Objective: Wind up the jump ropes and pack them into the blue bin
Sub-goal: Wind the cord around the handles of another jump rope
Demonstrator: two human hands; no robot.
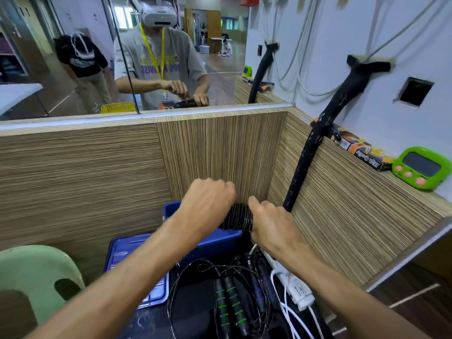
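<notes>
Winding looks nearly finished on 1 black coiled jump rope bundle (238,216), clamped between left hand (205,209) and right hand (270,225) above the blue plastic bin (212,243), while loose black ropes with green-striped handles (230,304) remain unwound on the bench.

On the orange and black box (362,152) lying on the wooden ledge (403,189) at right we read "High Quality", printed upside down to us. On the grey T-shirt (159,62) in the mirror (97,57) we see purple and yellow lettering, reversed and too blurred to read.
</notes>
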